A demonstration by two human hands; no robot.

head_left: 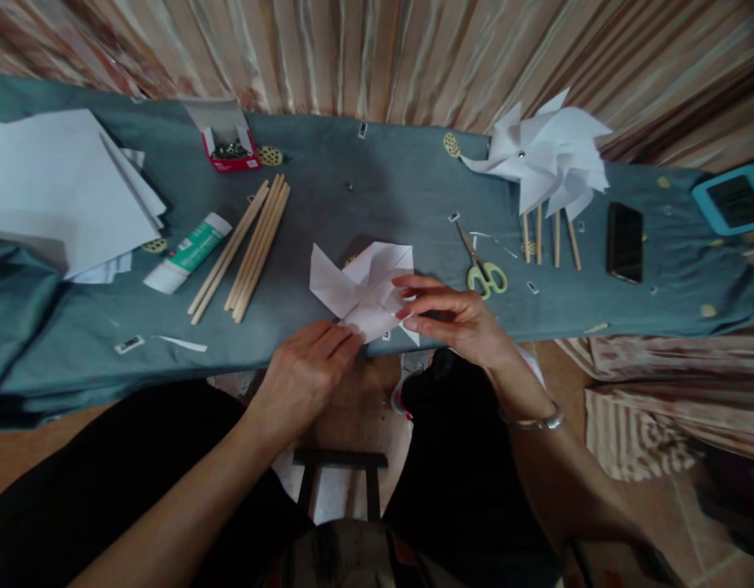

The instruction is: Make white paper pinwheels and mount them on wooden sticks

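A white paper pinwheel (368, 278) with folded blades lies at the table's front edge, between my two hands. My left hand (312, 363) is closed on its lower edge, the fingertips pressed to the paper. From the right, my right hand (453, 314) grips a blade of the pinwheel with its fingertips, the fingers slightly bent. Part of the paper is hidden behind those fingers. Scissors (485, 276) with green handles lie beside my right hand. Left of the pinwheel are several wooden sticks (260, 249).
A glue stick (189, 249) and a stack of white paper (51, 188) lie at left. Behind the sticks stands an open red box (233, 151) of small metal pieces. Finished pinwheels (536, 155) on sticks, a black phone (625, 242) and a blue-framed device (735, 198) are at right.
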